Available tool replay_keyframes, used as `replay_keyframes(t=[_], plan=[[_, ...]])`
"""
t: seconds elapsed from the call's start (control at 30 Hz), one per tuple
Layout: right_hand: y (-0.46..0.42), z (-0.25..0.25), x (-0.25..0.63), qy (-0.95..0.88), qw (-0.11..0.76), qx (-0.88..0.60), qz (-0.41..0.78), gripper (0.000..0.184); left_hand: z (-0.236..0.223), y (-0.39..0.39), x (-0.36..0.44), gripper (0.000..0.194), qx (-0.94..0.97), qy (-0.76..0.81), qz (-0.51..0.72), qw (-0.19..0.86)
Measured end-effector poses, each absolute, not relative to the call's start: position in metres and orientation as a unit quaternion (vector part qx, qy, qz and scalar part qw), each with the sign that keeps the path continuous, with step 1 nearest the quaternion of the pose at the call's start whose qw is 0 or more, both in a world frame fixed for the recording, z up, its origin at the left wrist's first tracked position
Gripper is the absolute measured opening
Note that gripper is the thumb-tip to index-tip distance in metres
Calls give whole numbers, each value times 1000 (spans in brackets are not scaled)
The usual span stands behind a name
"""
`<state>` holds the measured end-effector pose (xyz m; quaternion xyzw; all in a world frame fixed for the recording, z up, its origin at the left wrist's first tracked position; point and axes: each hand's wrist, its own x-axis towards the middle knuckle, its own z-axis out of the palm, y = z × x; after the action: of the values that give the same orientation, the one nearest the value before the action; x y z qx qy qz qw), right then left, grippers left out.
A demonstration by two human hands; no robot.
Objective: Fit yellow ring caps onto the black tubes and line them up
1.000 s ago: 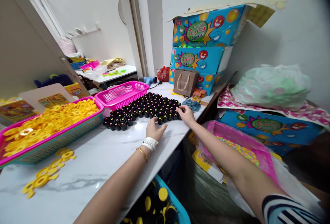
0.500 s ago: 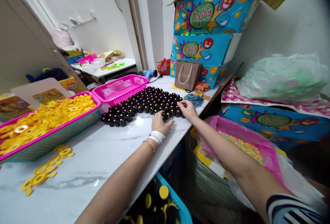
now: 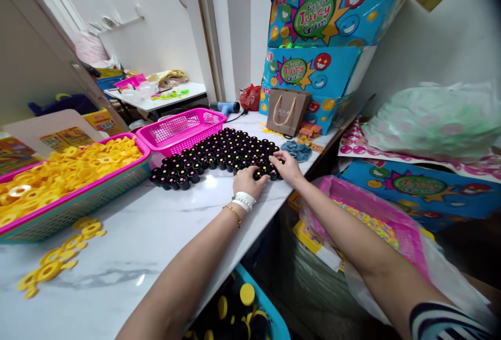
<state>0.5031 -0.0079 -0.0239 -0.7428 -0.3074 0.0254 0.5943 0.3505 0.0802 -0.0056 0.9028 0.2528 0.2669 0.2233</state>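
Many small black cups (image 3: 219,152), each with a pink or yellow ball in its top, stand packed together on the white marbled table (image 3: 129,272). At the front edge of this group is my left hand (image 3: 250,182), thumb and fingers apart around the nearest cups, its fingertips partly hidden among them. My right hand (image 3: 286,166) rests against the right end of the group, fingers stretched over the outer cups. Both hands touch cups, and neither lifts one.
Left stands a pink-rimmed basket (image 3: 147,158) of yellow ring-shaped pieces; several more pieces (image 3: 58,256) lie in front. Behind the cups are a pink basket (image 3: 176,147), a hair dryer (image 3: 225,107) and a brown paper bag (image 3: 285,113). Below is a blue basket (image 3: 279,324) of yellow-capped black containers.
My left hand has shifted slightly right, closer to my right hand, along the front of the cups. My right hand stays at the right end. The view has moved a little.
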Motion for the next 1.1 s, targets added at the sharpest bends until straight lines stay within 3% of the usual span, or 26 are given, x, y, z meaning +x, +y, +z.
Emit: replay_keyframes(t=[0.1,0.33,0.57,0.73,1.1], plan=[[-12,-22,496,-308,592,-743,53,44,-6,79,349,39,900,253,269,233],[-15,-21,482,-301,583,-751,77,43,-10,75,348,72,909,190,275,250],[-18,-18,468,-312,563,-764,44,31,-5,71,338,58,933,168,231,217],[-15,-15,436,-333,550,-764,51,32,-3,72,306,61,929,175,233,229],[55,-6,287,-445,547,-688,171,20,8,103,138,59,902,293,245,200]])
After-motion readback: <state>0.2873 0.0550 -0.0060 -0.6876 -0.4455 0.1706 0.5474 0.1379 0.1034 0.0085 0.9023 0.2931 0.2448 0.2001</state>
